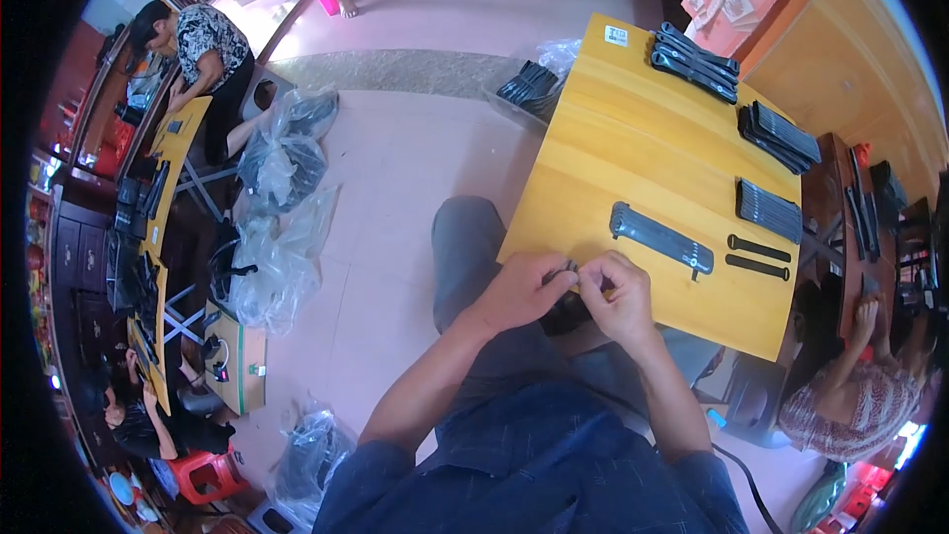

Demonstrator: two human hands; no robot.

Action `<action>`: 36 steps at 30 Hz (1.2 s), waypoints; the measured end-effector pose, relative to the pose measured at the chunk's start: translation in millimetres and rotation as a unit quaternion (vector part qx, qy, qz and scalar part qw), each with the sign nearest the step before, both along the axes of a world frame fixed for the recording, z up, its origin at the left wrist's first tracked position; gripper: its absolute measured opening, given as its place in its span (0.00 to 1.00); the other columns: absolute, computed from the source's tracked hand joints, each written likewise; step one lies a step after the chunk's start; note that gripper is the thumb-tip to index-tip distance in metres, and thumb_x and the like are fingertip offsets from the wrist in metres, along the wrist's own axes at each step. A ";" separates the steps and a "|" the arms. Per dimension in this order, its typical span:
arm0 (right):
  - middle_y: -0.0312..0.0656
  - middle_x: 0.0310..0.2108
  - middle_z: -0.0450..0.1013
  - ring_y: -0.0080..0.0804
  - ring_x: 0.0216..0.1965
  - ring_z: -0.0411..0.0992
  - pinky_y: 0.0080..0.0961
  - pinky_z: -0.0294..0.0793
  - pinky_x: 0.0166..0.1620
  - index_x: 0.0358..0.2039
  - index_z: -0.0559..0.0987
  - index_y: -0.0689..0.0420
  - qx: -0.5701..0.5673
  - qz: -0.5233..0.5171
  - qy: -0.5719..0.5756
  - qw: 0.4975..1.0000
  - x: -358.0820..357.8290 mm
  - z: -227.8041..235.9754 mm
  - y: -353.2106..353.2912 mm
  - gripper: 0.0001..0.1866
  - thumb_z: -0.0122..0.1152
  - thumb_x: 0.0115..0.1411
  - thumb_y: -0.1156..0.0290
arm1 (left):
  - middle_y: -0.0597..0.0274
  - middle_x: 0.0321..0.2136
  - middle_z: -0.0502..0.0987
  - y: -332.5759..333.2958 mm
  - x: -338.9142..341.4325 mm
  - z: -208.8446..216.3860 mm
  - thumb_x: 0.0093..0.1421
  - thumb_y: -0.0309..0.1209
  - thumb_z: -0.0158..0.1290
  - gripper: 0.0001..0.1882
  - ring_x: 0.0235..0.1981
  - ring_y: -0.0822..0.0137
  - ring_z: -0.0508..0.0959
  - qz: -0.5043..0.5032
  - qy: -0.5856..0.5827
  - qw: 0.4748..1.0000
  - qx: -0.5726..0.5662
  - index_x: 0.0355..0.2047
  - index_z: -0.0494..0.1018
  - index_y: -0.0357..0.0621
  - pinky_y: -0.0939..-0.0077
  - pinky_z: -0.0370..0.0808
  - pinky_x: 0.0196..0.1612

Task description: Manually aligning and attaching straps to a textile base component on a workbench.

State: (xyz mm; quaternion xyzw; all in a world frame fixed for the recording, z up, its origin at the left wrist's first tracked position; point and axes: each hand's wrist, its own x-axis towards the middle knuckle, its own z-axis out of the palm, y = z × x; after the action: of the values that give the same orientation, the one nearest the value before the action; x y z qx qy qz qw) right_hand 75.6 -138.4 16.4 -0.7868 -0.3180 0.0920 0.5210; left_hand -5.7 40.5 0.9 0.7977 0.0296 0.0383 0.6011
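Note:
Both hands are close together at the near left edge of a yellow wooden table (pixel 583 178). My left hand (pixel 529 287) has its fingers closed with the thumb pressed on a small dark piece, mostly hidden. Fingertips of my right hand (pixel 618 292) pinch right beside it, almost touching the left thumb. A dark item (pixel 565 314) shows below the hands; its kind is hard to make out. In front of the right hand lies a long flat black strip-like bundle (pixel 660 237). Two short black straps (pixel 758 255) lie parallel to its right.
Stacks of flat black pieces (pixel 778 136) and a pile of black bundles (pixel 694 62) line the table's far right. A clear bag of black pieces (pixel 529 85) stands past its left edge. Plastic bags (pixel 282 237) sit on the left floor. Other people work at tables on both sides.

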 end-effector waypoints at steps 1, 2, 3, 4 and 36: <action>0.43 0.24 0.73 0.32 0.24 0.75 0.27 0.73 0.28 0.28 0.79 0.61 -0.002 0.000 -0.015 1.000 -1.2 0.0 -1.6 0.05 0.67 0.59 0.78 | 0.54 0.19 0.70 -2.4 -0.5 2.9 0.67 0.31 0.57 0.12 0.21 0.69 0.73 -0.001 -0.010 0.999 0.031 0.30 0.72 0.36 0.66 0.69 0.26; 0.43 0.24 0.73 0.33 0.24 0.75 0.28 0.73 0.28 0.29 0.79 0.61 -0.004 -0.001 -0.030 1.000 -2.3 -0.1 -3.1 0.04 0.67 0.59 0.78 | 0.49 0.19 0.70 -4.8 -0.9 4.5 0.66 0.30 0.57 0.11 0.22 0.64 0.73 -0.003 -0.020 0.998 0.062 0.31 0.71 0.35 0.63 0.69 0.28; 0.43 0.24 0.73 0.33 0.24 0.75 0.28 0.73 0.28 0.29 0.79 0.61 -0.004 -0.003 -0.030 1.000 -3.3 -1.3 -4.0 0.04 0.67 0.59 0.78 | 0.49 0.19 0.70 -7.4 -1.1 3.3 0.66 0.30 0.57 0.11 0.22 0.64 0.73 -0.004 -0.020 0.998 0.063 0.31 0.71 0.35 0.63 0.69 0.28; 0.44 0.24 0.73 0.34 0.24 0.75 0.28 0.73 0.28 0.29 0.79 0.61 0.000 -0.006 -0.033 0.999 -4.0 -3.3 -4.6 0.04 0.67 0.59 0.78 | 0.47 0.20 0.70 -10.4 -0.6 2.3 0.66 0.30 0.57 0.11 0.22 0.62 0.73 0.007 -0.039 0.995 0.089 0.30 0.71 0.35 0.62 0.69 0.28; 0.46 0.31 0.76 0.43 0.30 0.77 0.37 0.75 0.32 0.37 0.79 0.60 0.016 0.009 0.012 1.000 -19.3 -2.1 -22.1 0.04 0.65 0.63 0.75 | 0.48 0.22 0.75 -24.3 -13.8 11.7 0.67 0.28 0.55 0.09 0.23 0.53 0.77 0.024 -0.104 0.986 0.131 0.29 0.74 0.37 0.64 0.72 0.29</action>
State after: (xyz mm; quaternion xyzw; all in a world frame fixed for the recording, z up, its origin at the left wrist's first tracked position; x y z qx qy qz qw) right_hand 56.3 -160.5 14.3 -0.7745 -0.3201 0.1012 0.5362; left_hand -19.5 16.2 12.7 0.8605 -0.0194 0.1387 0.4898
